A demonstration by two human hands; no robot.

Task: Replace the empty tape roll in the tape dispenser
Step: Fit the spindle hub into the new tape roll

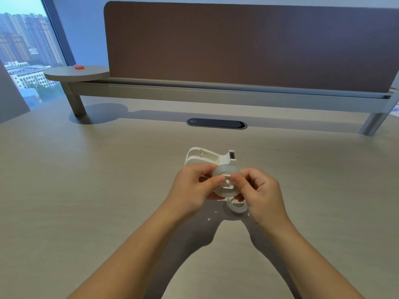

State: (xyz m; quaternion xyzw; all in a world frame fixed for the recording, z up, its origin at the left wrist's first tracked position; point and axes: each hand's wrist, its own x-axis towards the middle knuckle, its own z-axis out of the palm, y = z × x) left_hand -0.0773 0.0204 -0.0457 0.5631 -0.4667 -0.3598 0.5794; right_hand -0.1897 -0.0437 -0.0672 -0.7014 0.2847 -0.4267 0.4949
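Both hands, left hand [194, 184] and right hand [257, 190], pinch my new tape roll [225, 181] over the desk [86, 190]; empty ring [237, 207] is out (below), dispenser [207, 157] awaits loading.

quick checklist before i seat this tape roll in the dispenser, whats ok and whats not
1. Tape roll gripped by both the left hand and right hand: ok.
2. Hub fitted inside the roll's core: seems in, fully seated cannot tell.
3. Dispenser empty and open on the desk behind the hands: ok.
4. Empty core out of the dispenser, lying on the desk under the right hand: ok.
5. Loose tape end found and facing the cutter: cannot tell.
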